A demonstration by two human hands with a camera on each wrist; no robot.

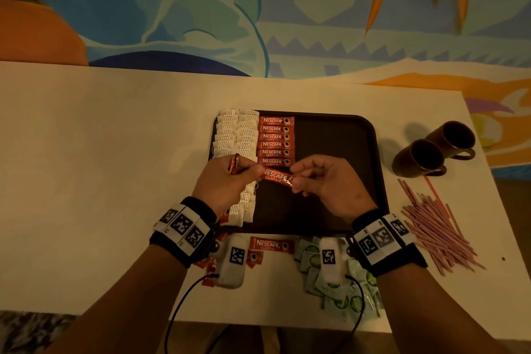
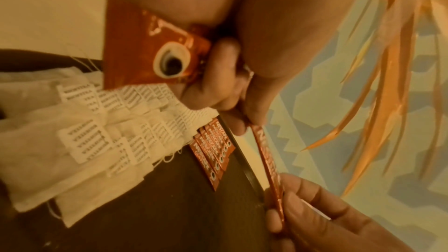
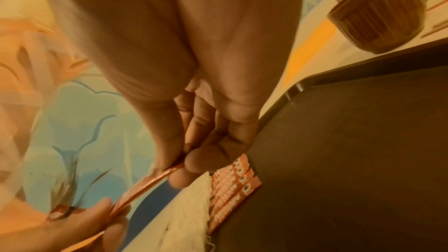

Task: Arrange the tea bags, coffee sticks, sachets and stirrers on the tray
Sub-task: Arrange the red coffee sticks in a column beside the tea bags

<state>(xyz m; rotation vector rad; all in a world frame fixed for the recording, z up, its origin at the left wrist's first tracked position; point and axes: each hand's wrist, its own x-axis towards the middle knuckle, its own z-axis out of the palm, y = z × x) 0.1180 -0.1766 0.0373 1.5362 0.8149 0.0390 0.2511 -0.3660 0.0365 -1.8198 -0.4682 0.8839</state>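
Observation:
A dark brown tray (image 1: pixel 330 152) carries a column of white tea bags (image 1: pixel 235 135) along its left side and a column of red coffee sticks (image 1: pixel 275 141) beside them. Above the tray, one coffee stick (image 1: pixel 277 177) stretches between both hands. My left hand (image 1: pixel 253 172) pinches its left end and also grips a small bunch of coffee sticks (image 1: pixel 234 162) in the palm. My right hand (image 1: pixel 296 178) pinches the right end. The left wrist view shows the bunch (image 2: pixel 150 49) and the shared stick (image 2: pixel 266 160) edge-on. In the right wrist view, the shared stick (image 3: pixel 150 183) runs down-left from my fingers.
Two brown mugs (image 1: pixel 434 149) lie right of the tray, with a pile of pink stirrers (image 1: pixel 434 227) in front of them. Green sachets (image 1: pixel 339 276) and loose coffee sticks (image 1: pixel 271 244) lie on the table before the tray. The tray's right half is bare.

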